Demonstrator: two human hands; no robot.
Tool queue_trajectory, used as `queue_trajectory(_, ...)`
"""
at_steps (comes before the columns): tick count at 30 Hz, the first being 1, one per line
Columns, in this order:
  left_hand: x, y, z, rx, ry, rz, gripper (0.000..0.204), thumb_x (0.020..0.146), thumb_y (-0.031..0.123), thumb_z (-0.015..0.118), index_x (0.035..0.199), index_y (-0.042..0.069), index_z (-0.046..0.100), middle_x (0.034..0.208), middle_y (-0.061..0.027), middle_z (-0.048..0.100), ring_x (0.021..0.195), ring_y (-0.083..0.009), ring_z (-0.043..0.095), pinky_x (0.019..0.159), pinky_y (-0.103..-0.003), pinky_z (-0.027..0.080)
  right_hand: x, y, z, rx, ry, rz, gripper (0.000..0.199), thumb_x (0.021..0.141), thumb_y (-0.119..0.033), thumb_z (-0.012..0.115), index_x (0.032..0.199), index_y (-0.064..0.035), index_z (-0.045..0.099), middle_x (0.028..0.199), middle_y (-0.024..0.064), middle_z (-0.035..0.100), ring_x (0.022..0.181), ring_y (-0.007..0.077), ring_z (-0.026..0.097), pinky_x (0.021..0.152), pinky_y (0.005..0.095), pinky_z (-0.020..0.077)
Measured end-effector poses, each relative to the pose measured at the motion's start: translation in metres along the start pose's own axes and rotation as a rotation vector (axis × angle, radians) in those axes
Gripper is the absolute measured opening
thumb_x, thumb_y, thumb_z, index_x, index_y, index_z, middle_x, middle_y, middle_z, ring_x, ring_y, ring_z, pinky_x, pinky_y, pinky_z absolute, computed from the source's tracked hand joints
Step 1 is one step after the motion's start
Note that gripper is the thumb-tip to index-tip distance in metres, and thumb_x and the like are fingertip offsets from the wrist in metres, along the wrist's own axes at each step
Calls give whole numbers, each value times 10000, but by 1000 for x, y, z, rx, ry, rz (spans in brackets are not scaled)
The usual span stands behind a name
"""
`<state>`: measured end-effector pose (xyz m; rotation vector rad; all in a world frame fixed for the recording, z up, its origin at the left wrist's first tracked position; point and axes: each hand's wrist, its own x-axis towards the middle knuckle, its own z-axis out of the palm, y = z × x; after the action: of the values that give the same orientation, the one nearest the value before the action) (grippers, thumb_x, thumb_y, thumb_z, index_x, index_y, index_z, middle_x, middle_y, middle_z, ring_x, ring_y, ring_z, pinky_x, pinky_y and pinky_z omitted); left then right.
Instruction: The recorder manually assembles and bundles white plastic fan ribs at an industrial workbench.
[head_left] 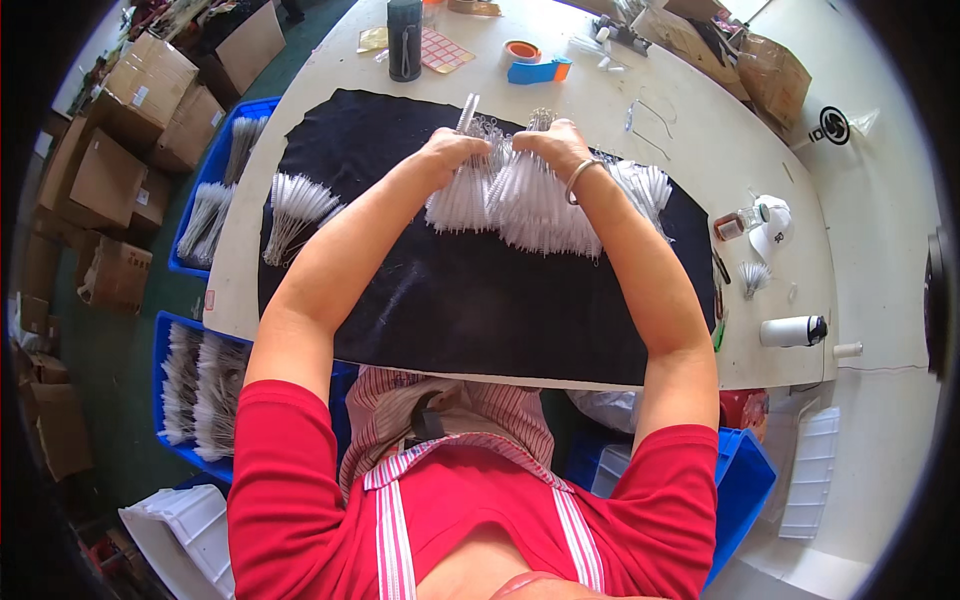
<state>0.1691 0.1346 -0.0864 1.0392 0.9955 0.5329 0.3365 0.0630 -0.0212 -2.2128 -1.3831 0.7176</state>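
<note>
A black cloth (470, 300) covers the middle of a round white table (700, 160). On it lies a big heap of small white bristle brushes with wire handles (540, 205). My left hand (452, 150) grips a bunch of these brushes by their wire ends at the heap's far left side. My right hand (555, 145), with a bangle on its wrist, holds the wire ends of the neighbouring bunch. A smaller fan of brushes (295, 210) lies apart on the cloth to the left. More brushes (650, 185) spread out to the right of my right arm.
Blue crates of brushes stand left of the table (215, 195) and lower left (195, 385). A dark bottle (404, 40), tape dispenser (530, 62), sticker sheet (440, 50), small jar (735, 222) and white cylinder (792, 330) sit on the table. Cardboard boxes (110, 180) crowd the left floor.
</note>
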Motion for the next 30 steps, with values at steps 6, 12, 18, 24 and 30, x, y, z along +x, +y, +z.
queue_trajectory(6,-30,15,4,-41,-139,64,242,741,129,766,913,3,652,829,-99,671,687,-177,648,654,-300,541,-12,3,6,162,7,-165,540,602,-407,689,850,72,660,816,184,665,791,275,648,726,336,491)
queue_trajectory(12,-52,7,-4,-171,-179,239,195,794,145,726,913,13,645,812,-91,666,715,-161,639,674,-291,535,-31,2,-2,231,-40,-250,462,631,-376,669,803,52,657,735,170,642,702,240,616,684,344,487)
queue_trajectory(18,-91,3,-16,-221,-136,446,137,836,162,687,891,50,631,782,-68,655,714,-140,633,666,-274,520,-52,-14,-8,241,-182,-317,408,657,-330,696,804,46,643,752,108,622,686,164,570,652,304,468)
queue_trajectory(24,-123,-10,-56,-352,-185,385,145,823,167,701,882,54,631,767,-62,653,686,-155,635,651,-286,517,-63,-16,15,330,-389,-487,226,754,-209,708,874,-26,651,762,-9,607,682,64,523,620,238,436)
queue_trajectory(30,-144,-44,-102,-460,-242,311,146,861,221,657,831,79,638,758,-41,633,675,-142,624,635,-267,518,-125,-21,67,-645,-332,-700,307,645,-293,635,779,-19,668,810,192,660,809,352,645,734,421,519)
